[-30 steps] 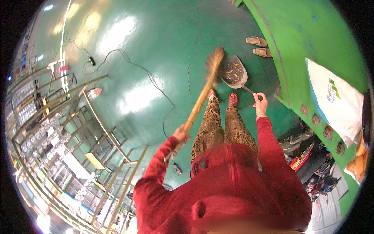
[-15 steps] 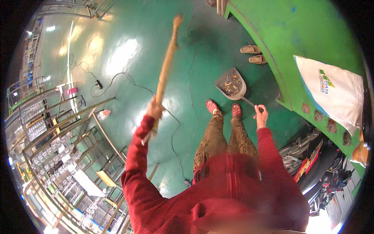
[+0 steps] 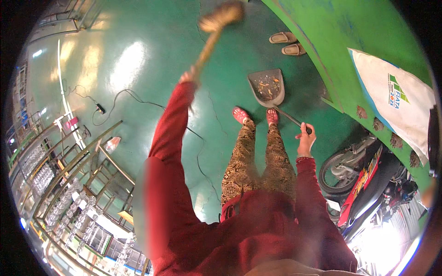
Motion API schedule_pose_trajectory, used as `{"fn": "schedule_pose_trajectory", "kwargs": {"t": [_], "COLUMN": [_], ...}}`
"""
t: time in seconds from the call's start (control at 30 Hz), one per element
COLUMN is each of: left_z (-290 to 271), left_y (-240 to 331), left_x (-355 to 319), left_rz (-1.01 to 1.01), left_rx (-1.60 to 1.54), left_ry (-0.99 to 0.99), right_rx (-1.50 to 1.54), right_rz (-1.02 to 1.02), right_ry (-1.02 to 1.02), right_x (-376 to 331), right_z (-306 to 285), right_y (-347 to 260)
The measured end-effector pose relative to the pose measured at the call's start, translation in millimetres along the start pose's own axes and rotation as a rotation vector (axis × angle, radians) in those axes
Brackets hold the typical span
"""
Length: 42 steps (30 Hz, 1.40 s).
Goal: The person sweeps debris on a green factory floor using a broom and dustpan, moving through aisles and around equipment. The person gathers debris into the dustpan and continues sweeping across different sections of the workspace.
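My left hand [image 3: 189, 77] is closed around the tan handle of a broom [image 3: 208, 49]. The arm is stretched forward and the brown, motion-blurred broom head is held out at the far edge of the view. My right hand [image 3: 305, 138] grips the dark handle of a grey dustpan [image 3: 275, 100]. That pan rests on the green floor just ahead of my red shoes [image 3: 240, 115], its wide mouth facing away from me. Small bits of debris [image 3: 268, 87], some orange and some pale, lie inside it.
Beige slip-on shoes [image 3: 294, 48] stand beside a green platform [image 3: 317, 32] that carries a white printed bag [image 3: 391, 92]. A red-and-black motorbike [image 3: 363, 184] is at the right. A black cable [image 3: 152, 102] crosses the floor; metal racks [image 3: 83, 170] line the left.
My left arm has reached farther forward and right, and the broom head has come into view at the top. The dustpan has shifted slightly left in view, still in my right hand.
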<state>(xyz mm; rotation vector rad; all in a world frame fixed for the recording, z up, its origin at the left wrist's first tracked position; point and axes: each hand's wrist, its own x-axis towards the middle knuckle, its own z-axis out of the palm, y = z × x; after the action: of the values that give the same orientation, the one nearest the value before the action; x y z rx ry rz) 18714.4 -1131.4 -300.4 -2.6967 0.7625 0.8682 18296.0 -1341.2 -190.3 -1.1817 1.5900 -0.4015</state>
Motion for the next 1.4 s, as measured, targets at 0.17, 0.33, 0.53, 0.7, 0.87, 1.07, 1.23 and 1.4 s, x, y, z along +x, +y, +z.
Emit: {"fn": "schedule_pose_trajectory", "kwargs": {"t": [0.17, 0.33, 0.53, 0.7, 0.87, 1.07, 1.23, 1.4], "left_z": [-14, -67, -41, 54, 140, 144, 145, 113], "left_y": [7, -33, -74, -9, 103, 111, 95, 70], "left_x": [-142, -241, -460, -613, -625, -582, -566, -519], "left_rz": [0.199, -0.056, -0.289, -0.766, -1.287, -1.774, -1.864, -1.977], "left_rx": [-0.058, -0.561, -0.908, -1.307, -1.442, -2.136, -2.579, -2.577], "left_ry": [-0.414, -0.818, -0.714, -0.384, -0.023, 0.485, 0.982, 1.360], "right_rx": [0.001, 0.017, -0.059, -0.139, -0.162, -0.243, -0.259, -0.302], "right_rz": [-0.008, 0.102, 0.140, 0.070, 0.054, -0.061, -0.040, -0.131], "right_ry": [0.055, 0.016, -0.100, -0.092, -0.219, -0.400, -0.443, -0.499], "right_x": [9, 26, 15, -17, 17, 47, 2, -38], "right_z": [5, 10, 14, 26, 65, 139, 206, 295], "right_y": [7, 10, -26, -61, -81, -114, -153, -199]}}
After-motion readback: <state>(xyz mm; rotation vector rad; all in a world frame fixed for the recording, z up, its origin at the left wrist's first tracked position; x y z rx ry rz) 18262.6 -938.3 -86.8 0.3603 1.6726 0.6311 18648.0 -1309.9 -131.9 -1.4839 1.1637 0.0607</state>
